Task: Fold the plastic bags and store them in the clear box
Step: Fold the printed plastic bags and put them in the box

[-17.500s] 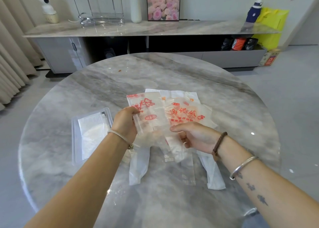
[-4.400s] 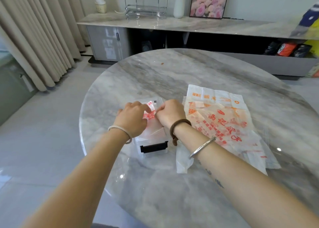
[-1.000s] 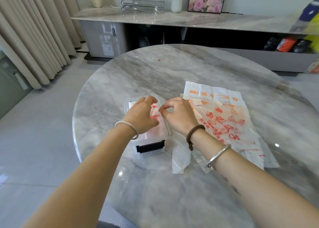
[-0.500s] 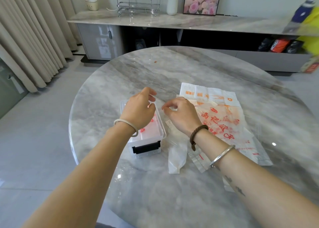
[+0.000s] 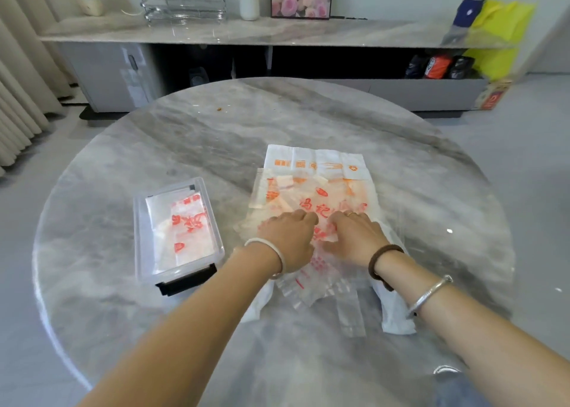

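Observation:
A clear box (image 5: 140, 221) with a black latch stands on the round marble table (image 5: 185, 135), left of centre. Folded plastic bags with red print (image 5: 185, 224) lie inside it. To its right lies a flat pile of clear and white plastic bags with orange-red print (image 5: 317, 178). My left hand (image 5: 288, 237) and my right hand (image 5: 354, 237) rest side by side on the near part of the top bag, fingers bent down onto the plastic. Whether either hand pinches the bag cannot be made out. The bags' handles trail toward me.
A long marble sideboard (image 5: 277, 33) runs behind the table, carrying a wire rack (image 5: 185, 6), a white vase and a flower picture. A yellow bag (image 5: 499, 33) sits at its right end. Curtains (image 5: 18, 76) hang at the left. A small crumb (image 5: 219, 109) lies on the far tabletop.
Both hands left the clear box, where they had pressed a folded bag in, and moved right onto the pile of bags. The view swung right.

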The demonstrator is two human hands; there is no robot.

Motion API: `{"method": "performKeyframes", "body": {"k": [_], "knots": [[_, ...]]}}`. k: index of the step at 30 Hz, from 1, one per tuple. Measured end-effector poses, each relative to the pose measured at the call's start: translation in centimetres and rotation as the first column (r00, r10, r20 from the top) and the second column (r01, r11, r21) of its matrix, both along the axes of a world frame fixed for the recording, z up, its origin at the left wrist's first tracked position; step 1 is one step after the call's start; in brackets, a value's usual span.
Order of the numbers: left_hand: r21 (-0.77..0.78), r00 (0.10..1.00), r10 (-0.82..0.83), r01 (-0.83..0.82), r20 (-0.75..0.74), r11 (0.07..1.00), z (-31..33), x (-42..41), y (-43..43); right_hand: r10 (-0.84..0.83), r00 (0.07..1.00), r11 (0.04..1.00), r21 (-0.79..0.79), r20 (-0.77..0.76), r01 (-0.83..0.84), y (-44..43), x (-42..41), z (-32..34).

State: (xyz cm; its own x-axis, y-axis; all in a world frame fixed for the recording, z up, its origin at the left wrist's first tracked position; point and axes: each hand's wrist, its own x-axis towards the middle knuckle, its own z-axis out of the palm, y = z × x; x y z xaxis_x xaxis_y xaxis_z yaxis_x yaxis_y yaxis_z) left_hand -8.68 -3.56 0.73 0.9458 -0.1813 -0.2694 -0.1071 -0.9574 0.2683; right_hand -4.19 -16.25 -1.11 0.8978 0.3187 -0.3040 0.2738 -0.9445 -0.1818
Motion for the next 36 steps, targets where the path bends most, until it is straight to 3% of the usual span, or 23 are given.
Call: {"method": "performKeyframes", "body": {"k": [5,11,16,23,29,33,36], "knots": [[0.089,0.992,-0.031,0.042,-0.118,0.995,-1.6,0.0,-1.4,-0.103,0.985,0.992,0.089,0.139,0.091,-1.4,1.0,0.5],[0.139,0.987,-0.061,0.082,-0.149,0.987,-2.6,-0.5,-1.4,-0.243,0.97,0.966,0.089,0.016,0.241,-3.4,1.9,0.0],[0.139,0.986,-0.066,0.087,-0.15,0.987,-2.6,-0.9,-1.1,-0.36,0.93,0.904,0.222,-0.07,0.366,-3.9,2.2,0.4],[0.19,0.99,-0.073,0.096,-0.125,0.977,-2.8,-1.6,-1.2,-0.401,0.892,0.844,0.294,-0.208,0.448,-4.7,2.2,0.7],[0.067,0.992,-0.048,0.057,-0.12,0.996,-1.5,-1.5,-0.8,-0.374,0.831,0.629,0.546,-0.412,0.554,-5.3,3.1,1.4],[0.02,0.988,-0.041,0.045,-0.151,0.999,-1.2,-1.5,-0.1,-0.297,0.739,0.429,0.607,-0.605,0.669,-5.9,3.2,1.5],[0.028,0.995,-0.026,0.029,-0.098,0.999,-0.8,-1.5,0.3,-0.257,0.702,0.346,0.615,-0.665,0.709,-6.2,3.3,1.4]]}}
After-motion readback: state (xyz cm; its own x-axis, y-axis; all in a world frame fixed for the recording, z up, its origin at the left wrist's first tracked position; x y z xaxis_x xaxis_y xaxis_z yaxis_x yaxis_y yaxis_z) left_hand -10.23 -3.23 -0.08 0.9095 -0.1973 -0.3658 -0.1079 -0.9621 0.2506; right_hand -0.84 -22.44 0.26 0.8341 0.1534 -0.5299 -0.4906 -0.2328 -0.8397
